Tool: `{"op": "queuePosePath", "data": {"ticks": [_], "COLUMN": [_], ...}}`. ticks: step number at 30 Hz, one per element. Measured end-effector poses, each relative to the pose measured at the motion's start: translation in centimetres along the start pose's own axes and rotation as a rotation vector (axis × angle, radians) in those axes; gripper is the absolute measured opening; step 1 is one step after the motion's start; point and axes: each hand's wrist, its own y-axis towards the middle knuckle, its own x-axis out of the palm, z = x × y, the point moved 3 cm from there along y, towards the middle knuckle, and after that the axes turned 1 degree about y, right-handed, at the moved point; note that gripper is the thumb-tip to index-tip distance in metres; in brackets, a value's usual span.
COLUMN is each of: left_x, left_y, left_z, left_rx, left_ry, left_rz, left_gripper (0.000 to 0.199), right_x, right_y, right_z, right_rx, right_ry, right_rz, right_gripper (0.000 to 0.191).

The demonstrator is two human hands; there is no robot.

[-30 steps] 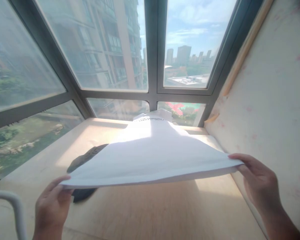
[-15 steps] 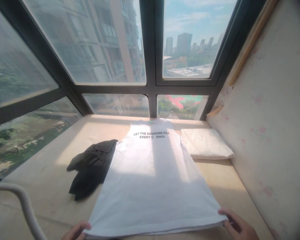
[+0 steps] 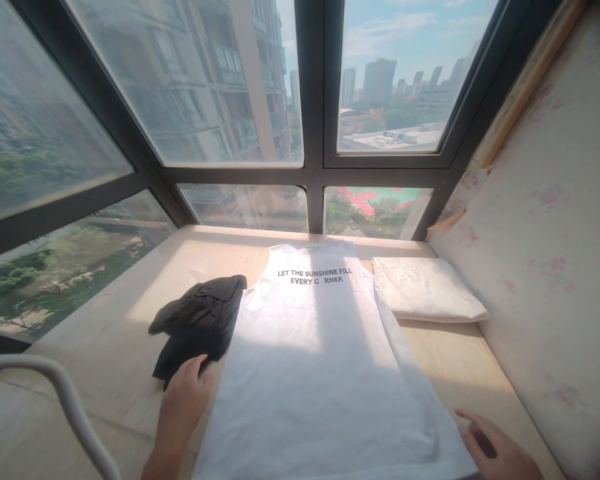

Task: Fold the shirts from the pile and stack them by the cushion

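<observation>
A white sleeveless shirt (image 3: 310,360) with dark lettering near its neck lies spread flat, its lower hem toward the bottom of the view. My left hand (image 3: 187,387) is over the surface left of the shirt, at the lower edge of a bunched black garment (image 3: 200,320); its fingers are apart and nothing shows in them. At the shirt's lower right edge is my right hand (image 3: 500,447), with the index finger stretched out above the cloth. Whether its other fingers pinch the hem is hard to make out.
A folded cream cloth (image 3: 430,290) lies right of the shirt by the flowered wall (image 3: 550,267). A pale curved tube (image 3: 65,393) crosses the lower left. Dark window frames (image 3: 315,177) rise behind the wooden surface (image 3: 115,360).
My left hand has let go of the shirt's lower left corner and moved up toward the black garment. My right hand stays by the right corner, its index finger lifted. The view has shifted slightly.
</observation>
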Motion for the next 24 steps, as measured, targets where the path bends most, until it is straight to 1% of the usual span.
{"op": "queuePosePath", "data": {"ticks": [2,5,8,11,13,15,17,18,20,21,22,24], "left_x": [1.3,3.5,4.9,5.0,4.2,3.0,1.7,1.2,0.9,1.2,1.8,3.6], "left_y": [2.2,4.2,5.6,6.9,7.6,7.7,6.9,5.9,3.1,1.2,-0.7,-4.6], "left_z": [0.9,1.7,1.5,0.4,-0.4,-0.6,0.1,0.9,3.0,4.3,5.6,7.7], "left_rx": [0.033,0.062,0.048,0.046,0.050,0.054,0.045,0.045,0.084,0.127,0.179,0.236], "left_ry": [0.046,0.102,0.116,0.130,0.140,0.155,0.164,0.155,0.111,0.088,0.074,0.084], "left_rz": [0.016,0.033,0.051,0.072,0.082,0.101,0.162,0.208,0.280,0.283,0.256,0.178], "left_gripper": [0.046,0.049,0.050,0.049,0.048,0.048,0.048,0.048,0.049,0.049,0.049,0.050], "right_x": [1.8,4.3,6.1,7.2,8.0,8.8,9.6,10.0,10.7,11.1,11.5,12.3], "right_y": [0.4,0.1,-0.6,-1.4,-1.7,-1.8,-1.8,-1.8,-1.8,-1.8,-1.7,-1.7], "right_z": [-1.2,-3.2,-5.4,-7.5,-8.9,-10.1,-11.4,-12.0,-13.2,-13.8,-14.3,-15.4], "right_rx": [-0.172,-0.421,-0.580,-0.660,-0.690,-0.702,-0.697,-0.694,-0.674,-0.661,-0.648,-0.632], "right_ry": [-0.052,-0.179,-0.301,-0.358,-0.352,-0.325,-0.288,-0.268,-0.237,-0.230,-0.228,-0.229], "right_rz": [0.059,0.139,0.183,0.179,0.149,0.108,0.045,0.007,-0.063,-0.094,-0.123,-0.180], "right_gripper": [0.039,0.039,0.041,0.045,0.050,0.055,0.059,0.061,0.065,0.067,0.068,0.070]}}
